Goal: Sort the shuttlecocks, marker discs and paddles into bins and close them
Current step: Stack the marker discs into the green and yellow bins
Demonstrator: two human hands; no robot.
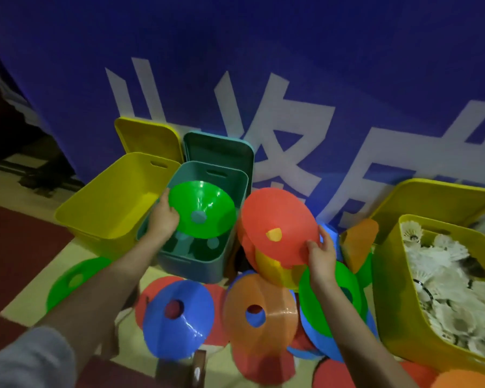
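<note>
Blue disc [179, 315] and orange disc [259, 312] lie nearest. Left hand [163, 217] grips green disc [202, 210] over teal bin [196, 264]; right hand [321, 254] pinches red disc [277, 219] above the pile.

discs [179, 315] before bins [199, 247], lids [219, 149] behind

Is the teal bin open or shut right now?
Open. The teal bin has no lid on; its lid stands behind it, and the left hand lowers a green disc in.
</note>
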